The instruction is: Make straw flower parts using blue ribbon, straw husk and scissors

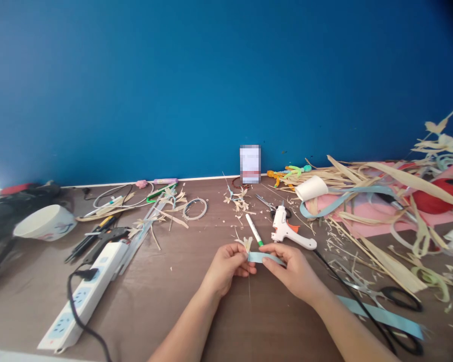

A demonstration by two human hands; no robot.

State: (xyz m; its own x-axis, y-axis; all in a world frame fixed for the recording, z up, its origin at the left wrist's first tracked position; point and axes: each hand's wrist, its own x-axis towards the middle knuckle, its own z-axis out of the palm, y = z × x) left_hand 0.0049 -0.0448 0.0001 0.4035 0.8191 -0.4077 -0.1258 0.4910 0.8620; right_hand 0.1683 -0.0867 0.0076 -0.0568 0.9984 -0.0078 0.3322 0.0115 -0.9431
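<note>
Between my two hands a light blue ribbon (263, 258) is stretched low over the table. My left hand (232, 264) is closed, pinching the ribbon's left end together with a small pale straw-coloured flower (246, 243). A thin stem hangs below those fingers. Thumb and fingers of my right hand (285, 266) grip the other end of the ribbon. Just beyond the hands lies a white marker with a green tip (253, 230). A white hot glue gun (290, 229) rests to its right, its cord running beneath my right forearm.
At the left stand a white power strip (85, 296) and a white bowl (45, 222). Scissors (377, 292) and another blue ribbon (385, 317) lie at the right. Straw strips (392, 269), scraps and a paper cup (311, 188) crowd the right side. A blue wall (173, 90) closes the back.
</note>
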